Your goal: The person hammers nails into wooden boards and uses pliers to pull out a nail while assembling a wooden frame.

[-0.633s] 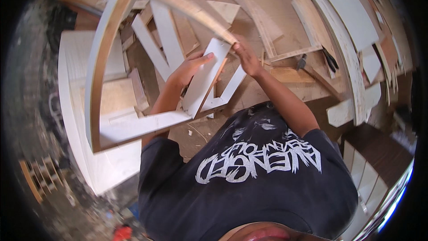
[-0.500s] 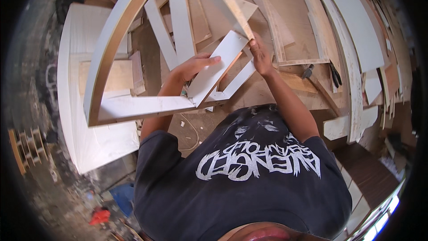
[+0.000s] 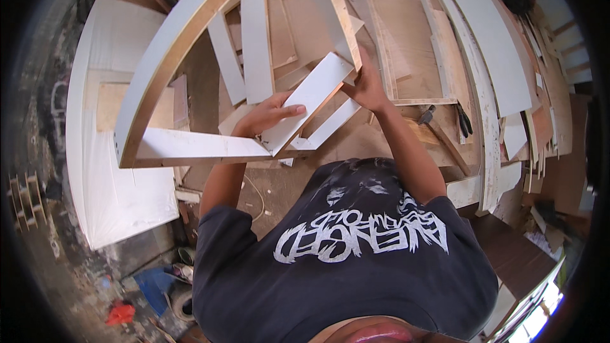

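Holding up a big wooden frame (image 3: 159, 79) with both hands, the person stands near a table (image 3: 372, 144). Say straight ahead of the chest is twelve o'clock: the frame is at eleven, its bottom corner poking toward ten. The left hand (image 3: 272, 116) pinches a short white board (image 3: 312, 96) in the frame, thumb on top. The right hand (image 3: 370, 89) bends around the corner at twelve; its fingertips are hidden, so I cannot tell how hard it squeezes.

To me, this looks like the lining-up and steadying step. The next move seems to call for a firm hold and slow turning, so the joints don't twist.

Watch that poking corner: a white slab (image 3: 117, 206) sits near it at ten, and I cannot tell if they touch. Loose boards (image 3: 256, 38) crowd eleven. Between one and two lie a hammer (image 3: 448, 145) and pliers (image 3: 465, 122). More room shows between the frame and the dark shirt (image 3: 356, 267).
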The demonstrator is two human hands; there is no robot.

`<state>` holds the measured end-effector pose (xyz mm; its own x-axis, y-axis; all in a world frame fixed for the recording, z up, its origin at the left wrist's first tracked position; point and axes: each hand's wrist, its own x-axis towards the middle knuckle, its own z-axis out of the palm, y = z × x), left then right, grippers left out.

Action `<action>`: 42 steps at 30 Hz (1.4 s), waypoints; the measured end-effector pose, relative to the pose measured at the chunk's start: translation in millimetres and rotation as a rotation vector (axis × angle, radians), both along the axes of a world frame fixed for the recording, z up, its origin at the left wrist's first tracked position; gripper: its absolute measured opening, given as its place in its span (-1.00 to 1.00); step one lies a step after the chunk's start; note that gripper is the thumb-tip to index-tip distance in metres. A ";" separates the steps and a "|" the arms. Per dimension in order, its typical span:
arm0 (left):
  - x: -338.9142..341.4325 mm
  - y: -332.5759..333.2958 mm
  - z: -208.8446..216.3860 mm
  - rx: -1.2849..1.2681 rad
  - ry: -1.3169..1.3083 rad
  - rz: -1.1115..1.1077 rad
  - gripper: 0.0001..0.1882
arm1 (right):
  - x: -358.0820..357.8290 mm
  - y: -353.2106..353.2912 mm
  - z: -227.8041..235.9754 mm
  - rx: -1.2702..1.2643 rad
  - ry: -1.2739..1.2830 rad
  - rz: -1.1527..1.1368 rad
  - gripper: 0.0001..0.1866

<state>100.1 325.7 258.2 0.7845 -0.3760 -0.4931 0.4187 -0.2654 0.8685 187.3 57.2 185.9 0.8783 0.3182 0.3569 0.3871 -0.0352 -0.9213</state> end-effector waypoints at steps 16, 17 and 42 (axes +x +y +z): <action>35.8 -36.4 6.0 0.320 -0.488 -0.246 0.07 | 10.9 -0.5 -6.9 -0.119 -0.146 -0.159 -0.39; 32.0 -35.2 5.1 0.330 -0.530 -0.240 0.06 | 8.4 -0.3 -4.8 -0.146 -0.181 -0.163 -0.40; 19.4 -23.8 4.1 0.221 -0.387 -0.197 0.06 | -3.9 6.8 -23.0 0.015 -0.044 -0.071 -0.40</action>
